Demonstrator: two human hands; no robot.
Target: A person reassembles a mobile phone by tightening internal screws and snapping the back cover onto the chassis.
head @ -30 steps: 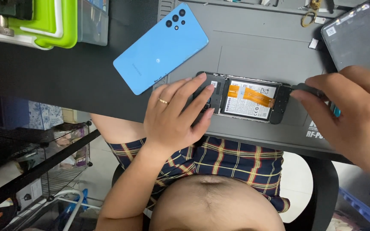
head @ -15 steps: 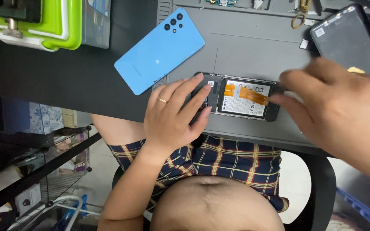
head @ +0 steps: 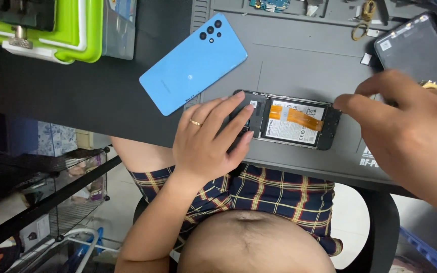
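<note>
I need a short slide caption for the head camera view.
Left hand steadies an opened phone on a grey mat; right hand reaches its end.

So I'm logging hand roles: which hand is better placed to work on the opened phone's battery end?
Probably the right hand: its fingertips sit at the opened phone's free end, while the left hand lies flat on the other end.

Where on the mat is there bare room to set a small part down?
Bare grey mat lies between the blue back cover, the opened phone and the dark phone. The far edge is crowded with small parts.
</note>
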